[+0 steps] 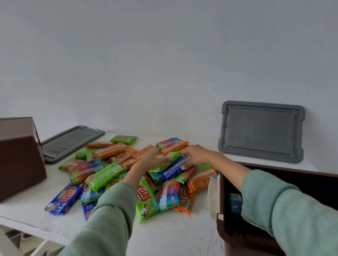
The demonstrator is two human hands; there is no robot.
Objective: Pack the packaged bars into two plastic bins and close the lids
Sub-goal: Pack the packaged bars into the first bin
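A heap of packaged bars (109, 174) in green, orange and blue wrappers lies in the middle of the white table (174, 239). Both my hands reach into its far side. My left hand (149, 159) lies on the bars with fingers stretched out, touching a green pack (171, 157). My right hand (197, 155) holds the other end of that small stack, thumb on a blue pack (174, 169). A brown bin (299, 177) stands open at the right under my right forearm, with a few packs inside. A second brown bin (10, 157) stands at the left.
One grey lid (260, 128) leans against the wall at the right. Another grey lid (69, 142) lies flat behind the left bin. The white wall runs close behind the table. The table's front edge and white frame show at the lower left.
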